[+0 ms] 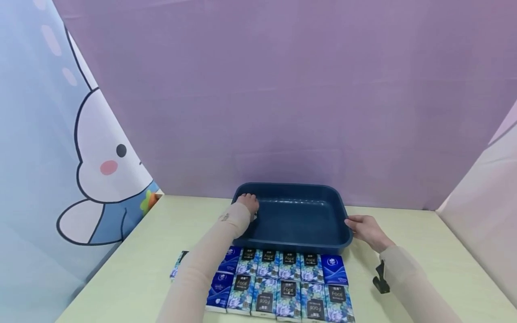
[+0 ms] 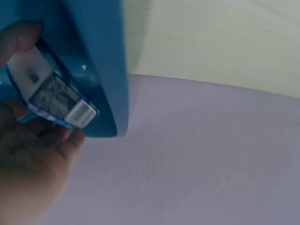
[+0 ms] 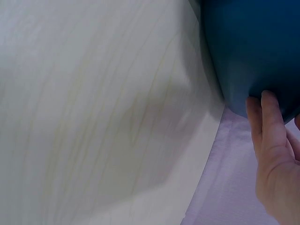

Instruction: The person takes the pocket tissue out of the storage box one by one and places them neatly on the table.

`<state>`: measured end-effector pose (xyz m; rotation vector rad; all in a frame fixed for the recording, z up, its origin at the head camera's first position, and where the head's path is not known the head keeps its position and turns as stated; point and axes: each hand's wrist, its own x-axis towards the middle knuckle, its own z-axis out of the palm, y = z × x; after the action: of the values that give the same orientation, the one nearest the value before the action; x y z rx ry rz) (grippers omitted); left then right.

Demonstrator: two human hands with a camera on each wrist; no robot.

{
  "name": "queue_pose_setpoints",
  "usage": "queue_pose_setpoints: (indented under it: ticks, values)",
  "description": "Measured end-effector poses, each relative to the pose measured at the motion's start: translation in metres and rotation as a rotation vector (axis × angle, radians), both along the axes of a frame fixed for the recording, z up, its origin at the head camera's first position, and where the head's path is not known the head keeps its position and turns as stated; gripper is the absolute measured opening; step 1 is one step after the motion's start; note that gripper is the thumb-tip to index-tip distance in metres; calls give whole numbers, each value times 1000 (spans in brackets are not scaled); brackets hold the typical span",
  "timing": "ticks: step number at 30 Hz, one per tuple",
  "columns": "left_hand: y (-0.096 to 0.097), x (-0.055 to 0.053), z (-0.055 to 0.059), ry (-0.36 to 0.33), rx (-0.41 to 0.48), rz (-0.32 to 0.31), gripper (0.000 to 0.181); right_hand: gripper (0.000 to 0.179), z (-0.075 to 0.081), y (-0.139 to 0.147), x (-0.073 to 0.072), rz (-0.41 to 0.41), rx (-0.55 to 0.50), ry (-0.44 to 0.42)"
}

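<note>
My left hand [image 1: 248, 204] is inside the left end of a dark blue plastic basin [image 1: 296, 247]. It grips a small tissue pack [image 2: 58, 96] between thumb and fingers; the pack's white end with a barcode shows in the left wrist view, close to the basin wall [image 2: 101, 51]. At the basin's right side, my right hand [image 1: 367, 229] holds the rim, thumb on top, with its fingers [image 3: 272, 117] against the outer wall. Two rows of tissue packs [image 1: 288, 294], flowered ones and plain blue ones, lie flat in front of the basin.
The pale wooden table [image 1: 428, 251] meets a purple cloth backdrop [image 1: 282, 98] just behind the basin. One more flowered pack [image 1: 177, 264] lies partly behind the left sleeve. A cloth with a cartoon figure [image 1: 109, 143] hangs on the left.
</note>
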<state>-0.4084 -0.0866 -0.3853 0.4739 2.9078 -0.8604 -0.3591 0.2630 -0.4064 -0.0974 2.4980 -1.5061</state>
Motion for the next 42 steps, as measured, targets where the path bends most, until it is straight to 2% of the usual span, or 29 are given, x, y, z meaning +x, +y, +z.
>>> queue_pose_setpoints:
  ticks: [4,10,18,30,42]
  values:
    - [-3,4,11,-72,89,-14,57,50,0,0,1,-3,8,-5]
    - [-8,13,23,-88,178,-60,65,51,0,0,-1,-3,17,-8]
    - [-20,28,45,-146,273,-33,71,50,-1,0,-2,-7,14,-18]
    - [-37,45,61,-164,355,-20,73,51,1,0,-1,0,12,-25]
    - [-44,68,69,-170,397,-45,75,53,2,-3,-5,5,17,-42]
